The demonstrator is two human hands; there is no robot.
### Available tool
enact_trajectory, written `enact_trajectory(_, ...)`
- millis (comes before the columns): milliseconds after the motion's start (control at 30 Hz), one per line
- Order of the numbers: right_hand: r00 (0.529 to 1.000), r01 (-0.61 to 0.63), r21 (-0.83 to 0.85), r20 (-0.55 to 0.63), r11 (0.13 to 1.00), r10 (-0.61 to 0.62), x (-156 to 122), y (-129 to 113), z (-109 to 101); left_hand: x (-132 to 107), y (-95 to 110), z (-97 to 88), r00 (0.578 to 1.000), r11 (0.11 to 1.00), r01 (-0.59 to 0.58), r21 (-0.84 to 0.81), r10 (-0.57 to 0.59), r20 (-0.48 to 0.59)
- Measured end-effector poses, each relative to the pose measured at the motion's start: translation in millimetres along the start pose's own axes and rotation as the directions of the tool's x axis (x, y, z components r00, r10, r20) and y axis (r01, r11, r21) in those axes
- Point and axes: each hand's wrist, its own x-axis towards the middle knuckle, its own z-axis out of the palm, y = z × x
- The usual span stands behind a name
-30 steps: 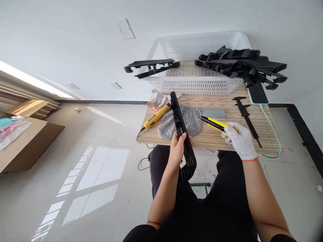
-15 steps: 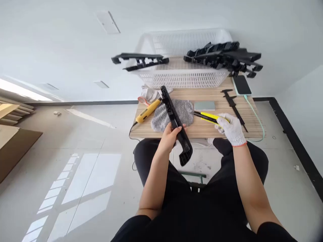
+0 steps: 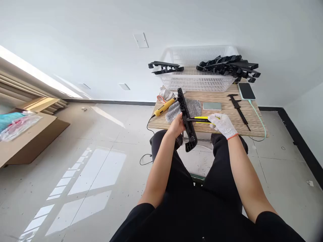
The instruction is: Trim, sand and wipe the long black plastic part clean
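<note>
My bare left hand (image 3: 176,124) grips a long black plastic part (image 3: 187,119) near its middle; the part slants from the grey cloth (image 3: 195,106) down past the front edge of the small wooden table (image 3: 232,121). My right hand (image 3: 222,123), in a white knit glove, is closed on a yellow and black utility knife (image 3: 202,119). The knife's tip touches the black part just right of my left hand.
A white plastic basket (image 3: 196,82) stands at the back of the table, with black plastic parts (image 3: 228,67) across its right rim and one (image 3: 165,67) on its left rim. A yellow tool (image 3: 164,107), grey block (image 3: 212,106), black caliper (image 3: 238,107) and charging phone (image 3: 246,90) lie on the table. Cardboard boxes (image 3: 30,141) sit at left.
My right hand has carried the knife leftward until its tip meets the black part. My left hand has kept its grip on the part. The camera has pulled back and shifted.
</note>
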Motion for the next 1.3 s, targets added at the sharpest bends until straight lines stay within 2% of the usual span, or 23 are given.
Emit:
enact_trajectory(100, 0.985, 0.051, 0.003, -0.164, 0.999, -0.050, 6.9, 2.1, 7.9, -0.5, 1.7, -5.3, 0.999, 0.998, 0.014, -0.055, -0.011, 0.053)
enact_trajectory(233, 0.999, 0.015, -0.031, -0.050, 0.999, -0.016, 8.5, 2.6, 6.1, -0.8, -1.1, -4.3, 1.000, 0.995, 0.011, -0.098, -0.009, 0.026)
enact_trajectory(367, 0.992, 0.018, 0.018, -0.129, 1.000, -0.015, 7.0, 1.9, 3.2, -3.1, -3.0, -0.4, 0.999, 0.986, -0.034, -0.163, 0.037, 0.014)
enact_trajectory(467, 0.999, -0.004, -0.032, -0.049, 0.999, 0.002, 6.0, 2.2, 4.5, -5.5, -1.5, -0.1, 1.000, 0.983, -0.023, -0.182, 0.024, -0.001)
enact_trajectory(567, 0.997, 0.023, -0.077, -0.078, 0.997, -0.029, 3.6, 3.5, 6.5, -6.7, -0.7, -3.0, 1.000, 0.982, -0.002, -0.187, 0.006, 0.022)
enact_trajectory(667, 1.000, 0.006, -0.102, -0.025, 0.995, -0.009, -0.5, 5.6, 7.1, -6.5, -3.2, -6.7, 0.999, 0.983, -0.023, -0.182, 0.029, 0.032)
enact_trajectory(800, 0.994, 0.006, -0.071, -0.109, 0.997, -0.014, -4.0, 7.2, 5.9, -6.5, -7.9, -8.2, 0.998, 0.978, -0.054, -0.203, 0.057, 0.011)
enact_trajectory(900, 0.999, -0.041, -0.087, -0.034, 0.995, 0.038, -4.5, 5.7, 4.8, -7.6, -9.3, -8.0, 0.999, 0.974, -0.043, -0.221, 0.046, 0.010)
enact_trajectory(1033, 0.996, -0.063, -0.038, -0.073, 0.997, 0.060, -6.3, 0.0, 4.4, -10.4, -9.6, -8.9, 0.997, 0.971, -0.073, -0.227, 0.079, 0.017)
enact_trajectory(1133, 0.990, -0.141, -0.067, 0.014, 0.988, 0.142, -8.0, -3.8, 4.1, -12.8, -8.9, -9.7, 0.995, 0.974, -0.084, -0.208, 0.094, 0.035)
enact_trajectory(1233, 0.991, -0.115, -0.030, -0.074, 0.993, 0.112, -8.0, -5.2, 3.5, -14.4, -7.9, -10.1, 0.996, 0.974, -0.071, -0.215, 0.081, 0.039)
enact_trajectory(1300, 0.992, -0.118, -0.046, -0.050, 0.992, 0.116, -7.5, -5.0, 3.5, -15.0, -7.5, -10.3, 0.996, 0.973, -0.073, -0.220, 0.083, 0.037)
